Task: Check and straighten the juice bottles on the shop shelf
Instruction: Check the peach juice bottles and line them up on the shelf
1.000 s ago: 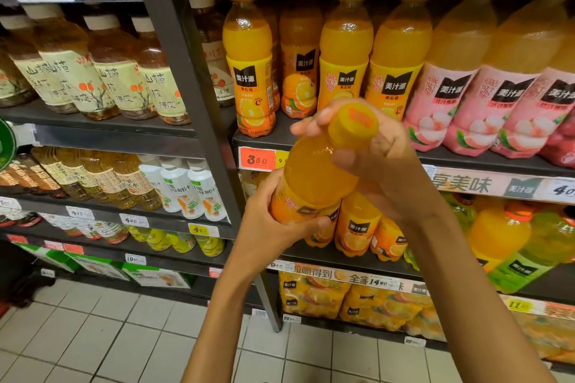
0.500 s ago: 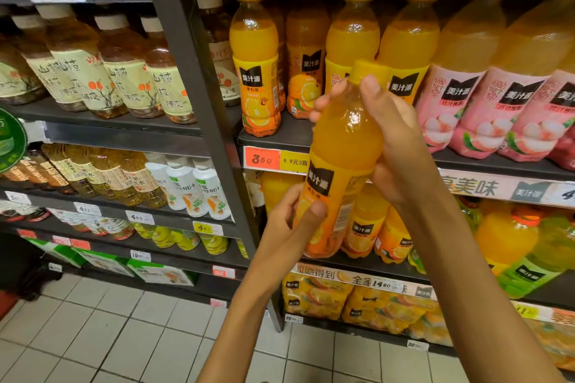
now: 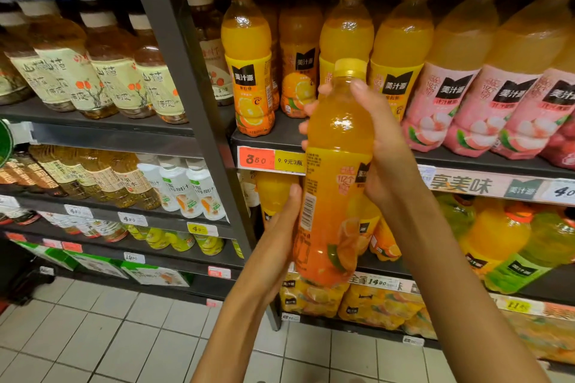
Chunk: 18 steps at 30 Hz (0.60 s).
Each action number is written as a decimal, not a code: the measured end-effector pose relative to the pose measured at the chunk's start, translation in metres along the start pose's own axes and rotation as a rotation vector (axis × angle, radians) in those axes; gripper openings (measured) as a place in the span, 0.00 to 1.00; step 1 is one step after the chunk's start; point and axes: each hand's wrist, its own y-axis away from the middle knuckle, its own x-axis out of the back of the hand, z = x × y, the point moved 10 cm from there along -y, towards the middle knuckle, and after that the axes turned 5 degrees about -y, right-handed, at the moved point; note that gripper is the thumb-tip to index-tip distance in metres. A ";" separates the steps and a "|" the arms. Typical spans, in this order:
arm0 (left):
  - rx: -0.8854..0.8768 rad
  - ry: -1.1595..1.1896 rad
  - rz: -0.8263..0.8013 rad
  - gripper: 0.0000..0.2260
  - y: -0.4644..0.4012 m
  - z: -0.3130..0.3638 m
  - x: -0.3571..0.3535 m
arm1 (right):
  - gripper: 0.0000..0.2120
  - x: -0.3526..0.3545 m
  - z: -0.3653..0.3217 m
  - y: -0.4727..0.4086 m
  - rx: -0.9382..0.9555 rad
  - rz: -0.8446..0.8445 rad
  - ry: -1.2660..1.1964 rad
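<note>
Fingers of both hands — right hand (image 3: 384, 146), left hand (image 3: 280, 236) — grip an upright orange plastic juice bottle (image 3: 334, 180) near the shelf (image 3: 273, 138).

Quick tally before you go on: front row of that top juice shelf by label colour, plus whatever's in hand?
orange-label shelf bottles: 4
pink-label shelf bottles: 3 in view; the frame cuts the row off at the right
held orange-label bottle: 1
Total: 8
</note>
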 end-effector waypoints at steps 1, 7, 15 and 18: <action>-0.025 -0.070 0.040 0.35 0.001 0.003 0.005 | 0.12 0.007 -0.002 -0.001 0.022 0.050 0.075; -0.152 -0.185 0.101 0.29 0.006 0.023 -0.003 | 0.18 0.017 -0.003 -0.005 -0.004 0.131 0.207; 0.005 0.275 -0.058 0.40 0.017 0.019 -0.024 | 0.17 0.016 0.016 -0.011 -0.151 0.153 0.023; 0.046 0.321 -0.097 0.39 0.020 0.016 -0.029 | 0.20 0.024 0.027 -0.010 -0.233 0.224 0.047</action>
